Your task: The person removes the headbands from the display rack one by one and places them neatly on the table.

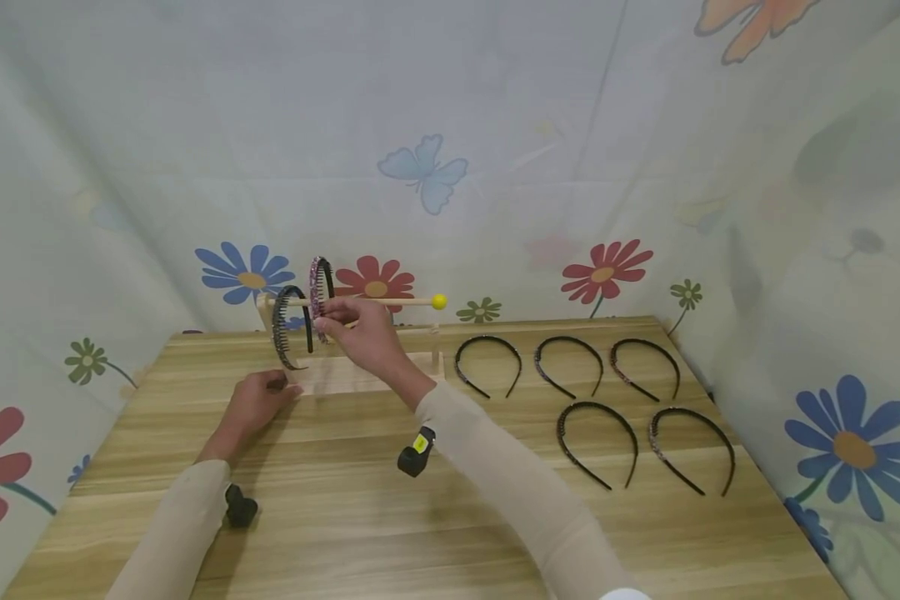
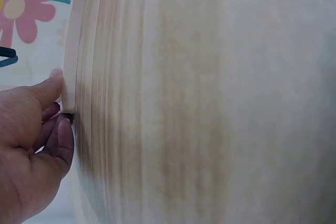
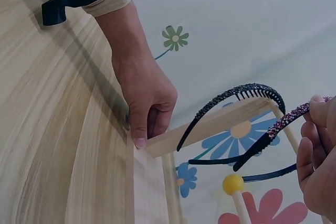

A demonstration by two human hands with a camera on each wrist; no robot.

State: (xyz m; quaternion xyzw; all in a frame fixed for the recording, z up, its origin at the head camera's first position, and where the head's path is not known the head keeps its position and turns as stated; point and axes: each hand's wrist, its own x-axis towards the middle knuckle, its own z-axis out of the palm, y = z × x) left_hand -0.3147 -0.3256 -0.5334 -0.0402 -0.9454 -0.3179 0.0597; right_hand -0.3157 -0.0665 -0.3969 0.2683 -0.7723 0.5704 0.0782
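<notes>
My right hand [image 1: 366,335] pinches a headband [image 1: 316,287] with pink glittery stones, which sits over the rod of a wooden stand [image 1: 360,377]. To its left, a black headband with dark stones [image 1: 278,325] hangs on the same rod near the upright. At the left end of the stand's base, my left hand [image 1: 253,406] grips the corner between thumb and fingers. The right wrist view shows that left hand [image 3: 144,98] at the base, with the dark headband [image 3: 226,94] beyond. In the left wrist view the thumb and fingers [image 2: 50,85] hold the base edge.
Several black headbands, among them one in the back row [image 1: 487,337] and one in front [image 1: 598,405], lie on the right of the wood-grain table [image 1: 345,517]. A yellow ball [image 1: 438,302] caps the rod's right end. Behind stands a flower-printed backdrop [image 1: 510,225].
</notes>
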